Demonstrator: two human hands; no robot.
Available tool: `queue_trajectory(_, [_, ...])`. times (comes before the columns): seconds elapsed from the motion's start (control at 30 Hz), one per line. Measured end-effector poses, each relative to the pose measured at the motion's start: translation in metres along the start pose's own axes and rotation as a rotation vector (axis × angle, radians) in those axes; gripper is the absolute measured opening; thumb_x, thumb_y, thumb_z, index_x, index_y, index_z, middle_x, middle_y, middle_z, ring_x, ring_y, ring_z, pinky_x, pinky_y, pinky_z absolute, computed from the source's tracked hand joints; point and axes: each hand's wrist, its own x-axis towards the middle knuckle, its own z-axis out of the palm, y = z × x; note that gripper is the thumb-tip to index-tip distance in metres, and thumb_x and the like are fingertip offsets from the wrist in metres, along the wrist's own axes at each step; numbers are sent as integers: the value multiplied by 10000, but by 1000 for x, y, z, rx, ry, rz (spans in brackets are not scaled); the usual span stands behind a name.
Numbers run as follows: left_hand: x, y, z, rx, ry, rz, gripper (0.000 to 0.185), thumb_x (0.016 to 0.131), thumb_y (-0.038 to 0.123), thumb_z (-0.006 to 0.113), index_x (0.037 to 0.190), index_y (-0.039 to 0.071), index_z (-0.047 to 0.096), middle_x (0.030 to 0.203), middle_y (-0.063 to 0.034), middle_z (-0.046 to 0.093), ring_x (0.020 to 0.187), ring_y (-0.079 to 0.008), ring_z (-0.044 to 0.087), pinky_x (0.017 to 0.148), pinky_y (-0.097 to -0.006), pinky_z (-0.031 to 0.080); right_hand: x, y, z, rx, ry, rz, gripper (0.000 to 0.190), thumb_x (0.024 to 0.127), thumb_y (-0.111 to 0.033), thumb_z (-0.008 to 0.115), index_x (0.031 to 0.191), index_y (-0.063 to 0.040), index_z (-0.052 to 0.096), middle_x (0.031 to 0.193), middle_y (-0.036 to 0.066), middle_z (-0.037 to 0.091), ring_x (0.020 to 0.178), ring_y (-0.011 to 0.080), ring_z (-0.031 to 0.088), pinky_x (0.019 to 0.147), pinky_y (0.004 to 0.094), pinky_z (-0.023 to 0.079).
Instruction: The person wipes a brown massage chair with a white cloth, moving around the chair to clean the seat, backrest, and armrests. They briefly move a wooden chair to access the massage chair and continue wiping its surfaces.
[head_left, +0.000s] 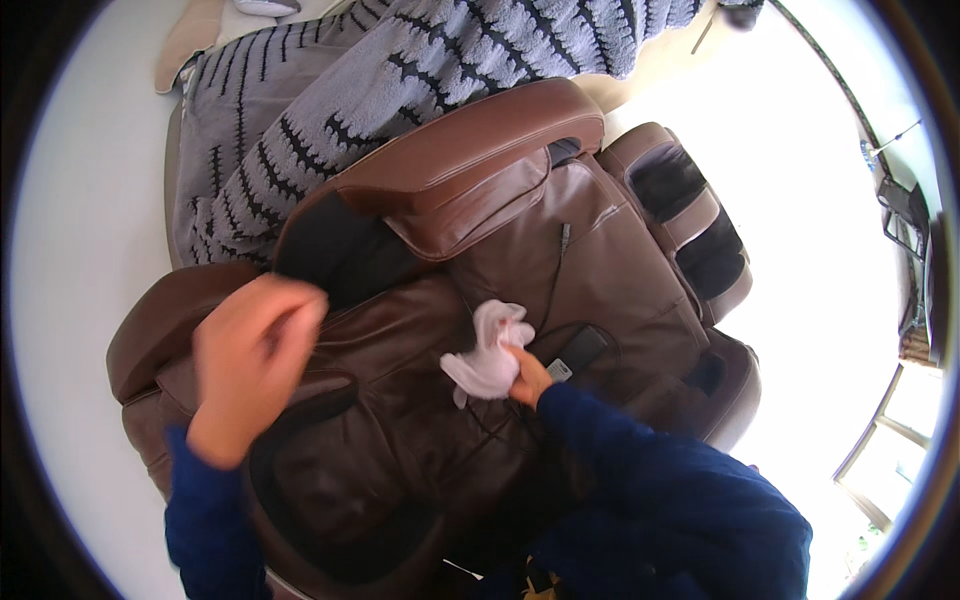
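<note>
A brown leather massage chair (600, 247) lies before me. Over its seat, my right hand (531, 377) grips a crumpled pale pink cloth (487, 367), with loose ends sticking out on the left and top. A black power adapter (581, 351) with a label lies on the seat just beyond that hand. Its thin black cable (556, 281) runs across the leather to a plug (565, 236). My left hand (259, 360) is raised above the left side of the chair, blurred, its fingers curled in. Nothing shows in it.
Behind the padded armrest (480, 135), a grey blanket with black stripes (315, 127) covers a piece of furniture. The chair's leg rest (690, 217) extends to the right over a bright floor (810, 300). A white wall or floor surface (82, 225) lies at left.
</note>
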Motion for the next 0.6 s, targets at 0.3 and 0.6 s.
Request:
queue_trajectory(0.3, [13, -164, 287, -971, -20, -1484, 814, 734, 562, 661, 1261, -5, 408, 1110, -160, 559, 1024, -242, 561, 887, -388, 440, -33, 14, 15, -265, -198, 433, 528, 796, -165, 628, 1280, -72, 439, 1252, 108, 515, 1163, 253, 484, 1019, 401, 344])
queue_trajectory(0.6, [42, -138, 263, -1992, 357, -1205, 175, 840, 124, 581, 945, -17, 563, 668, -56, 588, 559, -139, 556, 517, -249, 479, -25, -73, 45, -858, 40, -551, 754, 653, 82, 608, 1334, -50, 313, 1173, 118, 530, 1118, 242, 500, 946, 352, 402])
